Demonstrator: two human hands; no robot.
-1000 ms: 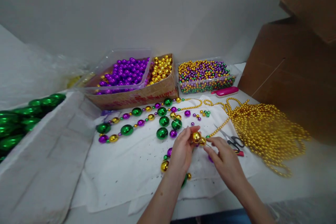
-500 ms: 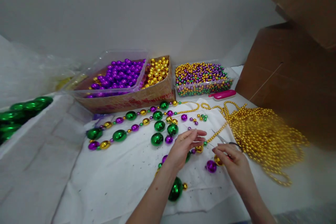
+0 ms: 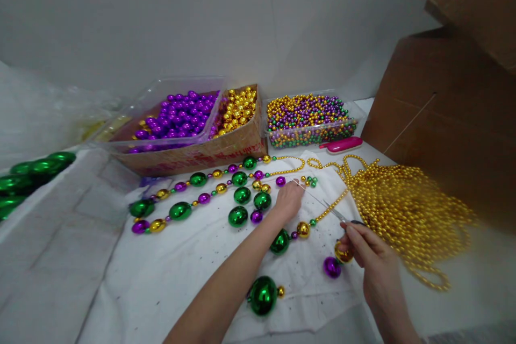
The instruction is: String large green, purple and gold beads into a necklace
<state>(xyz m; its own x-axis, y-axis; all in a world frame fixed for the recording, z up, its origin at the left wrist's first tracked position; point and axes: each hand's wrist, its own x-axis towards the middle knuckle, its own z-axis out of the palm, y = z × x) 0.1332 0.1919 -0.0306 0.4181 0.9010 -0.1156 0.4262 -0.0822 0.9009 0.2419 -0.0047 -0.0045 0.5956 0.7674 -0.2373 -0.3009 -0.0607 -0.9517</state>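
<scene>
My left hand [image 3: 291, 197] is low over the cloth with its fingers bent down where small purple beads lay; its fingertips are partly hidden, and I cannot make out what they pinch. My right hand [image 3: 368, 244] pinches a thin thread [image 3: 314, 195] that runs up and left toward my left hand. Below the right fingers hangs or rests a gold ball [image 3: 342, 252], beside a purple ball [image 3: 332, 267]. Scissors [image 3: 335, 210] lie just beyond that hand, their handle partly covered. A gold bead chain [image 3: 332, 205] leads to a string with a green ball [image 3: 279, 242].
A finished-looking bead necklace [image 3: 180, 210] and loose green balls [image 3: 238, 216] lie on the white cloth [image 3: 169, 279]. Behind stand a carton of purple and gold balls [image 3: 193, 158] and a tub of small beads [image 3: 310, 121]. Gold chains [image 3: 407, 209] pile up at right, before a cardboard box [image 3: 439, 113].
My left hand has moved up and away to the small beads. My right hand has shifted slightly right and down, and the thread between them now stretches longer.
</scene>
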